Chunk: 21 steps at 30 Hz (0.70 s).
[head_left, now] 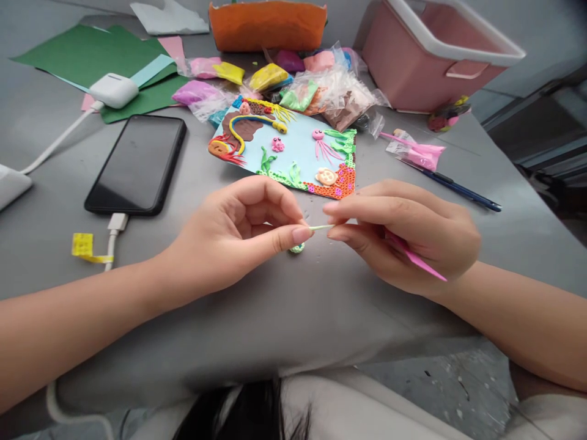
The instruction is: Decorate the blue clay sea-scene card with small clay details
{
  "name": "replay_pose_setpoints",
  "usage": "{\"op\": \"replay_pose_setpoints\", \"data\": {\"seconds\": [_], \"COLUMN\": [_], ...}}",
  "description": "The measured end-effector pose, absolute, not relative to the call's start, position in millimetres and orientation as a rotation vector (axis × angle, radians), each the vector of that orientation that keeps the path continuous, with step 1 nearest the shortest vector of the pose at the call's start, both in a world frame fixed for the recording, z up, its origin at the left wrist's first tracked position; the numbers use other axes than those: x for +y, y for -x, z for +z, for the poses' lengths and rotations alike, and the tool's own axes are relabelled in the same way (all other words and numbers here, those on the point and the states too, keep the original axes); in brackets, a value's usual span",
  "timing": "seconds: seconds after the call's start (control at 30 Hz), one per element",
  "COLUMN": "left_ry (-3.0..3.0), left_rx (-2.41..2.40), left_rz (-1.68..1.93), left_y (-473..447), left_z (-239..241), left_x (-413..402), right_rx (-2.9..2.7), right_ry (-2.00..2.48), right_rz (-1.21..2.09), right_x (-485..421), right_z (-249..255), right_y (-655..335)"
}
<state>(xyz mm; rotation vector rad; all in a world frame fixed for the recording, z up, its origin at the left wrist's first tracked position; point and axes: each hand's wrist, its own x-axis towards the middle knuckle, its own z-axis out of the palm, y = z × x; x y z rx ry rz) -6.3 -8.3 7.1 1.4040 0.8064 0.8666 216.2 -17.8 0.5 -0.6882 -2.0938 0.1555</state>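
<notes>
Between my two hands stretches a thin pale-green strand of clay (pixel 321 227). My left hand (pixel 247 235) pinches one end between thumb and forefinger. The other end is pinched by the fingertips of my right hand (pixel 403 232). A pink pointed tool (pixel 419 261) is also tucked in my right hand, its tip sticking out below the palm. Just under my left thumb a small green and white round piece (pixel 297 248) lies on the table, partly hidden. Beyond my hands is a light-blue card (pixel 293 137) decorated with clay sea creatures, seaweed and coral.
Several bags of coloured clay (pixel 302 82) lie behind the card. A pink bin (pixel 426 61) and an orange container (pixel 268 27) stand at the back. On the left are a phone (pixel 136 164), a white earphone case (pixel 114 90) and green paper (pixel 82 52). A dark pen (pixel 458 189) lies right.
</notes>
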Motion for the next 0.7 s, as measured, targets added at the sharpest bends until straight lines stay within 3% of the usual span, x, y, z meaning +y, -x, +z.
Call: {"op": "replay_pose_setpoints", "data": {"seconds": [0.7], "left_ry": [-1.326], "left_rx": [0.737], "left_rz": [0.792], "left_y": [6.8], "left_z": [6.4], "left_x": [-9.1], "right_rx": [-2.263], "right_ry": [0.609], "right_rz": [0.14], "right_x": [-17.9], "right_z": [8.1], "right_y": [-221.2]}}
